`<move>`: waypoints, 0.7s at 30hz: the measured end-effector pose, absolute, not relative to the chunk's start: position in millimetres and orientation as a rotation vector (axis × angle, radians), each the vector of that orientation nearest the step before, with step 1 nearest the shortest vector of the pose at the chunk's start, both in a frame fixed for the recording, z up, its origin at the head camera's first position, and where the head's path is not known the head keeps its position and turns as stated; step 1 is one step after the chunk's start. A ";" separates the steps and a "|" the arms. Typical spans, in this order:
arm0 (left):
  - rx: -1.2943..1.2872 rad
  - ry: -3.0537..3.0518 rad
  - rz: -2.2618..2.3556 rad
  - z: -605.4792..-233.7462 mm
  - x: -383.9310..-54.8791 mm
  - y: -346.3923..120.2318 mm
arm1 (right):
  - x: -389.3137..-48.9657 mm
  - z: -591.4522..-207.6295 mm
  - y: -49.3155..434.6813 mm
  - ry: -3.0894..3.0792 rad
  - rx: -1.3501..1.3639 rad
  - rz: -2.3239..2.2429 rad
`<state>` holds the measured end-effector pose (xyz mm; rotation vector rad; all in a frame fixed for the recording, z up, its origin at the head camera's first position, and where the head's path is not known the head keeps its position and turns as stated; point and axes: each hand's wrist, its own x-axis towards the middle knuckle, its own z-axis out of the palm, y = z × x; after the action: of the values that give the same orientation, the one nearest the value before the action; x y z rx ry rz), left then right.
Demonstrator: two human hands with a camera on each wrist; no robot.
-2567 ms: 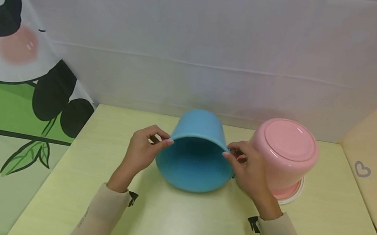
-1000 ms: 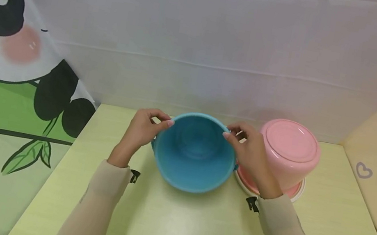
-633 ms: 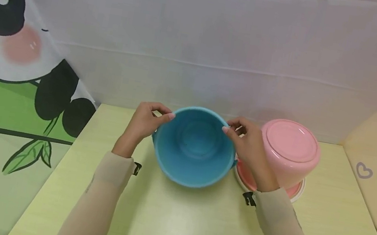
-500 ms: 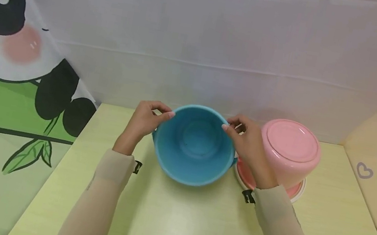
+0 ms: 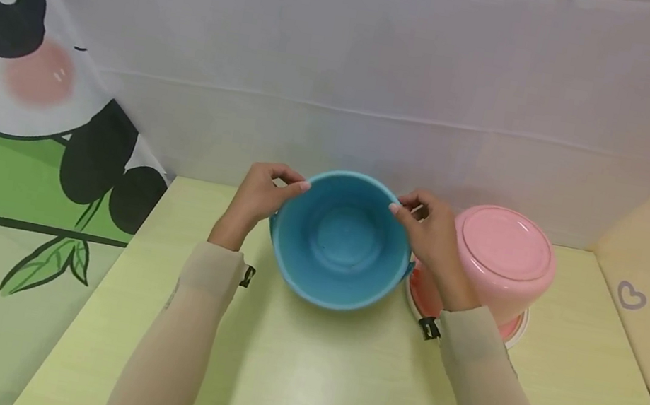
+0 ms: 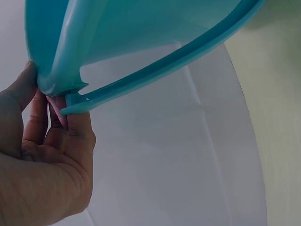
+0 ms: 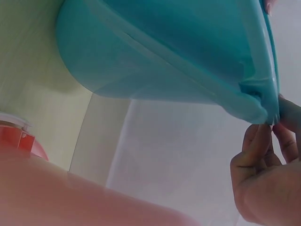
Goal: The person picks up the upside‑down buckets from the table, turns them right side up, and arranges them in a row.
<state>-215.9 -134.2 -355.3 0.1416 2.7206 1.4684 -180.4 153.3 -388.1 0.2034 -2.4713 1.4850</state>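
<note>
A blue bucket (image 5: 341, 241) stands mid-table near the back wall, its opening turned toward me and its inside showing nothing in it. My left hand (image 5: 258, 195) pinches the rim at its upper left between thumb and fingers. In the left wrist view, the bucket's blue handle (image 6: 160, 68) runs along its outside from a joint beside the fingers. At the upper right of the rim, my right hand (image 5: 432, 235) pinches with thumb and fingers. The right wrist view shows the bucket's side (image 7: 141, 75); whether its base touches the table cannot be told.
A pink bucket (image 5: 505, 261) sits upside down close behind my right wrist, with a white ring (image 5: 522, 328) round its reddish rim. The pale yellow table (image 5: 294, 384) reaches a white cloth wall (image 5: 358, 79) at the back. Printed cloth panels flank both sides.
The blue bucket's mouth has swung from facing forward to facing more upward, its rim rising toward the back. Both hands moved up and back with the rim. The pink bucket stayed put.
</note>
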 end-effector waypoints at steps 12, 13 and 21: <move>0.091 2.679 1.455 -349.8 -229.7 -127.4 | -189.5 -386.4 156.3 -2.480 0.174 1.473; 0.088 2.676 1.459 -349.9 -230.6 -127.0 | -190.3 -386.4 156.4 -2.480 0.175 1.474; 0.137 2.722 1.258 -367.3 -232.9 -125.8 | -194.9 -404.8 156.5 -2.529 0.180 1.462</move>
<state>-232.9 -125.8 -367.3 0.1374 2.7217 1.2579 -194.9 156.5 -404.8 0.1800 -2.5288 1.4618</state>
